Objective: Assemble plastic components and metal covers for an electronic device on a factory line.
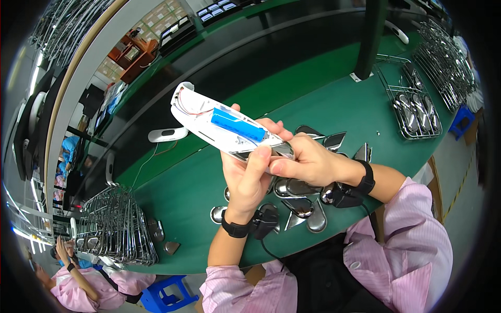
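Observation:
Above the green table I hold a white plastic housing (201, 120), its open side facing up. A blue cylindrical battery (237, 125) lies lengthwise in it, and thin red and dark wires run toward its rounded far end. My left hand (241, 177) is closed around the housing from below, thumb on the near end. My right hand (315, 160) pinches a shiny chrome cover (283, 149) at that near end; whether it is fully seated I cannot tell. Under my hands several loose chrome covers (316, 218) are scattered on the table, partly hidden by my wrists.
Wire racks stand at the left (112, 224) and far right (443, 68); a wire basket (412, 112) holds chrome covers. Beyond the table runs a dark conveyor (219, 68) near a green post (371, 41). Another white housing (167, 135) lies there. A co-worker (83, 284) sits at lower left.

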`<state>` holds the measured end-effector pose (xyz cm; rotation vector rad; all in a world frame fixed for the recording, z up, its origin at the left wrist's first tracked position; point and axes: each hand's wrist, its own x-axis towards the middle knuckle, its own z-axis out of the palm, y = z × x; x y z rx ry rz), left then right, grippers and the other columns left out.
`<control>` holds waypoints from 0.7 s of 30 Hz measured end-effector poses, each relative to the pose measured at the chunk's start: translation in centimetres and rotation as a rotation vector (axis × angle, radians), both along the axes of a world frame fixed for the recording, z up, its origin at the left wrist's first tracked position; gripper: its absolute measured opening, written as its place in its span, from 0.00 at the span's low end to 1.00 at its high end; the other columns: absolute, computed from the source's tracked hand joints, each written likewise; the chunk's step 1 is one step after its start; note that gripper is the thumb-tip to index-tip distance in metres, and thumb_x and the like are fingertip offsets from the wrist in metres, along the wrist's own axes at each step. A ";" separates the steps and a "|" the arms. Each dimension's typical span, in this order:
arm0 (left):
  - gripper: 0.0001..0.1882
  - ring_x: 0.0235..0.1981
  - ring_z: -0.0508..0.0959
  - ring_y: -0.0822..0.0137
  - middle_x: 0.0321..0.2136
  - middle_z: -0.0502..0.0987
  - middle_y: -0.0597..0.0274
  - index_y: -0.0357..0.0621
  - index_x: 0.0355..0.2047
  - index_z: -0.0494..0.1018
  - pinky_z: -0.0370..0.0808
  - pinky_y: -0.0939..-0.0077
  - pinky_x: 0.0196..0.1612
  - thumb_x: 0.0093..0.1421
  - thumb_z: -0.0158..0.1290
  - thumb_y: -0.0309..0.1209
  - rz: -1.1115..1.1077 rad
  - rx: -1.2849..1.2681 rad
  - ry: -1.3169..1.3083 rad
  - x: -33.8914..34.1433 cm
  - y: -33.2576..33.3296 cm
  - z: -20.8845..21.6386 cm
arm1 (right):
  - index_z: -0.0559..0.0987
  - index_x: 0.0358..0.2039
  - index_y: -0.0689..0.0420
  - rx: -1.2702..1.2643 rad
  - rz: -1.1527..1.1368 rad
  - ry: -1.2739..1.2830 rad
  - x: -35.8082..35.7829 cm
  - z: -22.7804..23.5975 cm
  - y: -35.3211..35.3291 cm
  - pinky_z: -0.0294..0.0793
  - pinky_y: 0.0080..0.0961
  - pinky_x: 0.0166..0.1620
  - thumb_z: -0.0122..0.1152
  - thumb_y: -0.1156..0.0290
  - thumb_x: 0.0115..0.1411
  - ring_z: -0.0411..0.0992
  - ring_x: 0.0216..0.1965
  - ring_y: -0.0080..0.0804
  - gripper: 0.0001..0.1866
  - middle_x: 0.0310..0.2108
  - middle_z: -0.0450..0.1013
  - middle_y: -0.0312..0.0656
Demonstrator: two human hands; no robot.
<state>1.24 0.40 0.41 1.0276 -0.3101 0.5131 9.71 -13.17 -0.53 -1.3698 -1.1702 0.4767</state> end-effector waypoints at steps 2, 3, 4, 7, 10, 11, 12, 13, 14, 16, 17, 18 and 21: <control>0.44 0.46 0.81 0.53 0.46 0.75 0.48 0.44 0.72 0.42 0.66 0.47 0.65 0.62 0.56 0.27 0.009 -0.001 -0.001 0.1 0.0 0.0 | 0.78 0.28 0.59 -0.058 0.018 -0.057 0.5 0.3 -0.2 0.62 0.29 0.24 0.60 0.50 0.66 0.68 0.17 0.31 0.22 0.14 0.67 0.39; 0.44 0.46 0.81 0.53 0.46 0.75 0.48 0.45 0.72 0.42 0.66 0.47 0.65 0.62 0.57 0.28 0.011 -0.017 0.000 0.1 0.0 0.0 | 0.78 0.28 0.59 -0.072 0.021 -0.104 0.6 0.7 -0.3 0.63 0.29 0.24 0.61 0.50 0.65 0.68 0.17 0.33 0.22 0.14 0.67 0.39; 0.45 0.46 0.81 0.53 0.46 0.75 0.48 0.45 0.72 0.42 0.66 0.47 0.65 0.61 0.57 0.28 0.013 -0.032 0.000 0.1 0.0 -0.1 | 0.78 0.28 0.59 -0.086 0.024 -0.152 0.6 1.5 -0.6 0.63 0.30 0.23 0.62 0.49 0.64 0.69 0.16 0.34 0.22 0.14 0.68 0.39; 0.47 0.45 0.81 0.53 0.46 0.76 0.47 0.47 0.71 0.41 0.65 0.44 0.66 0.59 0.58 0.30 0.014 -0.075 0.014 0.0 -0.1 -0.3 | 0.78 0.30 0.58 -0.061 0.022 -0.230 0.8 1.6 -0.7 0.65 0.32 0.23 0.63 0.47 0.62 0.70 0.16 0.38 0.24 0.14 0.69 0.40; 0.48 0.45 0.81 0.53 0.46 0.76 0.49 0.50 0.71 0.41 0.64 0.41 0.66 0.57 0.59 0.32 0.020 -0.108 -0.012 -0.1 -0.2 -0.5 | 0.78 0.32 0.58 -0.035 0.007 -0.342 1.1 1.6 -0.9 0.66 0.32 0.22 0.64 0.45 0.61 0.71 0.16 0.41 0.25 0.14 0.69 0.40; 0.49 0.44 0.81 0.53 0.45 0.76 0.49 0.50 0.71 0.41 0.64 0.41 0.66 0.57 0.60 0.33 0.015 -0.119 -0.016 -0.2 -0.3 -0.4 | 0.78 0.33 0.58 -0.033 0.002 -0.390 1.1 1.6 -0.9 0.66 0.33 0.22 0.64 0.44 0.61 0.71 0.16 0.42 0.25 0.14 0.69 0.40; 0.49 0.44 0.81 0.53 0.45 0.76 0.49 0.51 0.71 0.41 0.64 0.40 0.66 0.57 0.60 0.34 0.010 -0.126 -0.020 -0.2 -0.4 -0.4 | 0.77 0.34 0.58 0.003 -0.026 -0.407 1.0 1.5 -0.9 0.66 0.32 0.21 0.64 0.43 0.60 0.72 0.16 0.43 0.26 0.13 0.69 0.41; 0.50 0.44 0.81 0.54 0.45 0.76 0.50 0.51 0.71 0.41 0.64 0.39 0.66 0.57 0.61 0.34 -0.002 -0.129 -0.025 -0.2 -0.4 -0.4 | 0.77 0.34 0.58 -0.001 -0.043 -0.424 1.0 1.5 -0.9 0.66 0.32 0.21 0.63 0.44 0.61 0.71 0.15 0.43 0.26 0.13 0.69 0.41; 0.50 0.44 0.81 0.54 0.44 0.76 0.50 0.51 0.71 0.41 0.63 0.39 0.66 0.57 0.62 0.35 -0.014 -0.132 -0.031 -0.2 -0.4 -0.5 | 0.77 0.34 0.58 -0.006 -0.059 -0.441 0.9 1.4 -1.0 0.66 0.32 0.20 0.63 0.44 0.61 0.71 0.14 0.42 0.26 0.13 0.69 0.41; 0.51 0.44 0.81 0.55 0.44 0.75 0.51 0.53 0.70 0.41 0.63 0.37 0.66 0.56 0.64 0.34 -0.047 -0.121 -0.071 -0.1 -0.3 -0.6 | 0.77 0.34 0.59 0.003 -0.071 -0.464 0.8 1.6 -0.9 0.65 0.33 0.19 0.62 0.46 0.62 0.70 0.13 0.42 0.25 0.12 0.69 0.41; 0.51 0.45 0.81 0.55 0.44 0.76 0.51 0.53 0.70 0.41 0.63 0.37 0.66 0.56 0.64 0.33 -0.028 -0.086 -0.047 -0.2 -0.1 -0.6 | 0.77 0.34 0.60 0.015 -0.070 -0.466 0.7 1.6 -0.9 0.65 0.33 0.19 0.62 0.46 0.62 0.70 0.13 0.42 0.25 0.12 0.69 0.41; 0.51 0.45 0.81 0.55 0.43 0.76 0.52 0.53 0.70 0.41 0.63 0.37 0.66 0.56 0.64 0.32 -0.013 -0.054 -0.024 -0.3 0.0 -0.6 | 0.77 0.33 0.61 0.023 -0.072 -0.470 0.8 1.7 -0.9 0.64 0.33 0.19 0.62 0.47 0.63 0.69 0.12 0.42 0.25 0.12 0.69 0.42; 0.49 0.46 0.80 0.55 0.43 0.76 0.52 0.53 0.69 0.42 0.62 0.37 0.67 0.56 0.64 0.29 -0.007 -0.034 0.022 -0.3 0.1 -0.4 | 0.76 0.33 0.63 -0.026 -0.072 -0.482 1.0 1.7 -1.2 0.64 0.34 0.19 0.61 0.49 0.63 0.70 0.13 0.42 0.25 0.12 0.69 0.42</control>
